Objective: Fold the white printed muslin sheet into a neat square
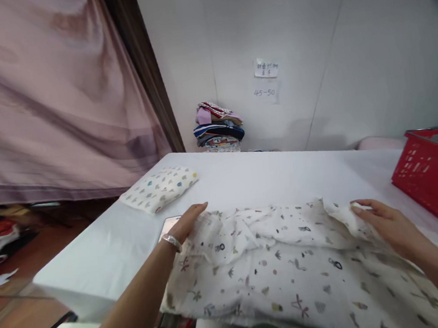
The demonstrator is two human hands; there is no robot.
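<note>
A thin white cloth (269, 273) printed with small plants, animals and dots lies spread over the near side of the table, its far part folded back in a wrinkled layer. My left hand (191, 220), with a bracelet at the wrist, is closed on the far left corner of the cloth; some of its fingers are hidden. At the right end of the folded layer, my right hand (381, 220) pinches the raised edge between thumb and fingers. Partly behind my left hand lies a phone (166, 228) with a lit screen.
A folded patterned cloth (162, 188) lies at the table's left edge. On the right stands a red plastic basket (435, 178). Behind the white table (267, 174) are a stack of folded fabrics (219, 127) and a wall with paper notes (266, 69). A pink curtain (51, 98) hangs at left.
</note>
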